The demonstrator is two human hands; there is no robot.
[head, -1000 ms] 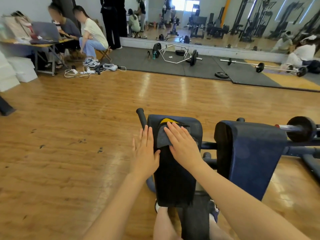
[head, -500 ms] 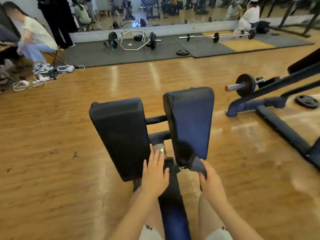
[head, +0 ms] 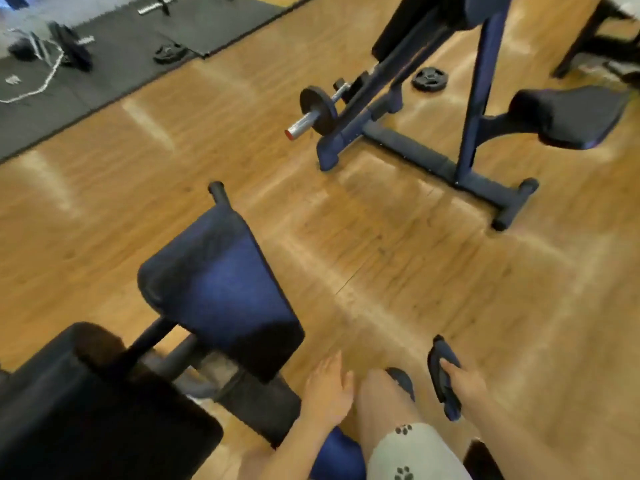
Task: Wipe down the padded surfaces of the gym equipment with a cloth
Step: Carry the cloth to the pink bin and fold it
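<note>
Floor point(head: 398, 271): wood planks, glossy, pale streaks of glare. Mats point(head: 114, 60): dark matt rubber look. Near pad point(head: 221, 289): navy vinyl-like cover, smooth, slight sheen. Second pad point(head: 86, 410): black, matt, in shadow. Frame point(head: 478, 98): navy painted metal, smooth. Bar end point(head: 303, 124): bare shiny metal with red tip; weight plate point(head: 318, 110): matt black. Cloth point(head: 445, 379): dark blue soft fabric, folded, gripped by right hand point(head: 465, 381). Shorts point(head: 412, 452): light grey fabric with paw prints.

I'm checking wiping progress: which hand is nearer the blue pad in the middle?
Left. The left hand hovers just right of the blue pad; the right hand, gripping the cloth, is farther right.
</note>
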